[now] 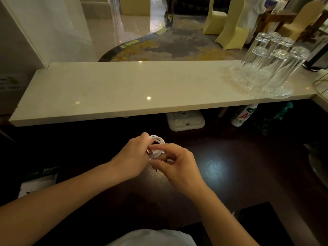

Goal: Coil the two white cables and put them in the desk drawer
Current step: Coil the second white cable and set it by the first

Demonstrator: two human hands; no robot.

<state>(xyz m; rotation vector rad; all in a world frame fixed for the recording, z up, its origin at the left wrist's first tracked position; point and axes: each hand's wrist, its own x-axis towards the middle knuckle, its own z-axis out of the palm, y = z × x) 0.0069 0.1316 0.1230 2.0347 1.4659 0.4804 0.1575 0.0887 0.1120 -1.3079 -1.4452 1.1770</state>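
A white cable (157,140), wound into a small coil, is held over the dark wooden desk (221,167). My left hand (132,158) grips the coil from the left, with its fingers wrapped around the loops. My right hand (175,164) pinches the cable's near end just below the coil, forefinger laid across the loops. Both hands touch the same coil. I can make out only one cable; a second one and the desk drawer are not visible.
A pale stone shelf (124,89) runs above the desk, with several upturned glasses (266,68) at its right end. Under the shelf lie a white power strip (185,120) and a white bottle (244,115). A paper box (40,181) rests at the left.
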